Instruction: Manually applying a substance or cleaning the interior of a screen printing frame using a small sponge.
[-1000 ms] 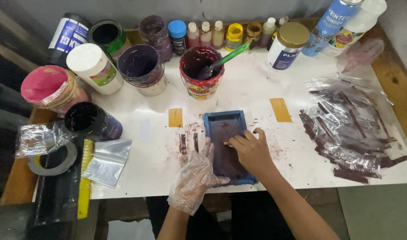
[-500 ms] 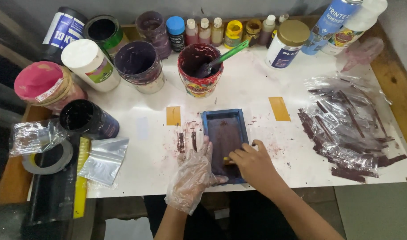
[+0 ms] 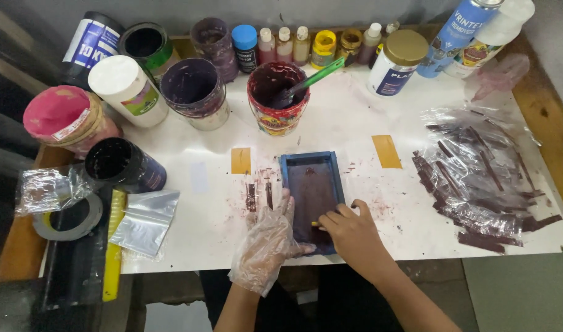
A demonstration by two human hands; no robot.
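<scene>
Right hand (image 3: 355, 237) slid down blue tray (image 3: 311, 166); gloved left hand (image 3: 266, 246) steadies it.

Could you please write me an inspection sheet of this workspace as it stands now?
Surface: white table, speckled with dark red stains.
Job's things: blue tray with dark maroon fill, flat on the table.
Clutter: red pot with green stirrer, paint jars at the back, plastic sheet with dark strips, tape roll, yellow ruler.
Grippers: gloved left hand steadies the tray's left edge; bare right hand presses a small yellow-tipped tool into the tray.
Cables: nothing seen.
Surroundings: wooden bench edge, grey wall behind.
</scene>
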